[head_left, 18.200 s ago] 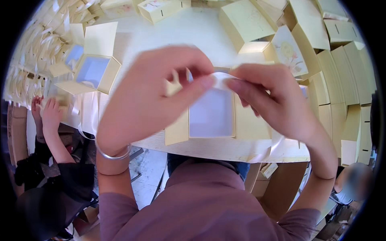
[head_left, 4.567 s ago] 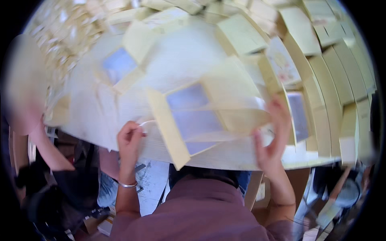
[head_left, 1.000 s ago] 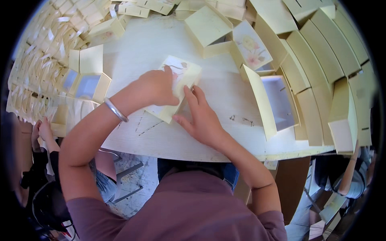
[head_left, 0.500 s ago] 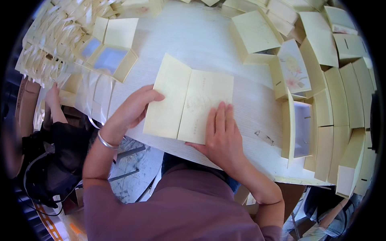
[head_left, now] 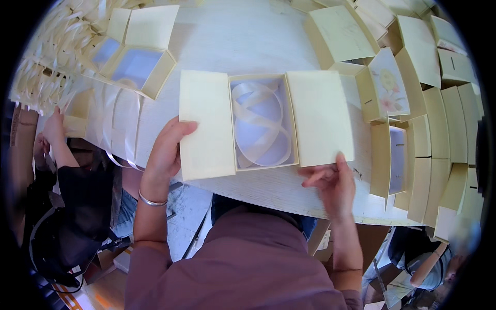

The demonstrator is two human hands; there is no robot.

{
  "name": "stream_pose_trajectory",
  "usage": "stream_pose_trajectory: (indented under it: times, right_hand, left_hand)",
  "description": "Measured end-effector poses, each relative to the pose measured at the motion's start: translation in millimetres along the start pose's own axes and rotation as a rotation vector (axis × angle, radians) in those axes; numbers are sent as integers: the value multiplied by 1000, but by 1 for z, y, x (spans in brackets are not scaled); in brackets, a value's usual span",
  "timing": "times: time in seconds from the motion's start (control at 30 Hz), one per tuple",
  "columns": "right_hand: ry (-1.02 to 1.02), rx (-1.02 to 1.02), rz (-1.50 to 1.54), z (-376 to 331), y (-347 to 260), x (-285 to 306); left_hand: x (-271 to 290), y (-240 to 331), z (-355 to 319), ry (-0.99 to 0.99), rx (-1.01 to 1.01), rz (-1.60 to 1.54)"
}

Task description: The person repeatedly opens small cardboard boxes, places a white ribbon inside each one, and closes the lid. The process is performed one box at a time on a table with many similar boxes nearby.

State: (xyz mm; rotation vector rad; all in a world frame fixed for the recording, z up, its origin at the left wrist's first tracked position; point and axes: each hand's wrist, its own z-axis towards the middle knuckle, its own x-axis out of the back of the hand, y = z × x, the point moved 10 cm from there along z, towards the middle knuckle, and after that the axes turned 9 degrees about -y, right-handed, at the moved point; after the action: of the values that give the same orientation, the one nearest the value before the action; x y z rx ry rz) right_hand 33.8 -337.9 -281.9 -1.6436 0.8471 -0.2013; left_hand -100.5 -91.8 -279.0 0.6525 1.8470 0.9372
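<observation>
A cream gift box [head_left: 292, 121] lies in front of me with its two lid flaps spread to the sides. In its pale lined tray rests a loosely coiled white ribbon [head_left: 262, 146]. My left hand [head_left: 168, 147] grips the outer edge of the left flap [head_left: 206, 124], thumb on top and the other fingers partly hidden behind it. At the lower right corner of the right flap [head_left: 320, 119], my right hand [head_left: 335, 188] has its fingers bent around the edge, one fingertip showing on top.
Another open box [head_left: 137, 67] and hanging ribbons [head_left: 121, 124] are at the left, below a heap of ribboned boxes [head_left: 46, 77]. Stacked cream boxes [head_left: 439, 124] line the table's right side. A co-worker's hand [head_left: 54, 126] is at far left; another person sits lower right.
The box's flaps have been opened outward, uncovering the tray and ribbon. My right hand has moved from lying flat on the lid to the right flap's corner.
</observation>
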Motion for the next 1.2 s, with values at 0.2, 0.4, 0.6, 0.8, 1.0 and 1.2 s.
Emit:
stream_pose_trajectory:
  times: [0.2,0.4,0.6,0.8,1.0,1.2]
  right_hand:
    - [27,310,-1085,-36,-145,-80]
    - [-266,580,-1878,52,-89,-158]
    - [-311,236,-1282,88,-86,-128]
    - [-276,294,-600,33,-209,-118]
    - [-177,445,-703,3,-262,-52]
    - [-84,468,-594,18,-255,-11]
  left_hand:
    - [-29,9,3,-91,5,194]
    - [-61,91,3,100,-601,816]
    - [-153,109,-8,-310,-710,1486]
    - [-159,97,26,-615,-218,1001]
    - [-145,111,34,-799,-295,508]
    - [-113,130,37,-584,-183,312]
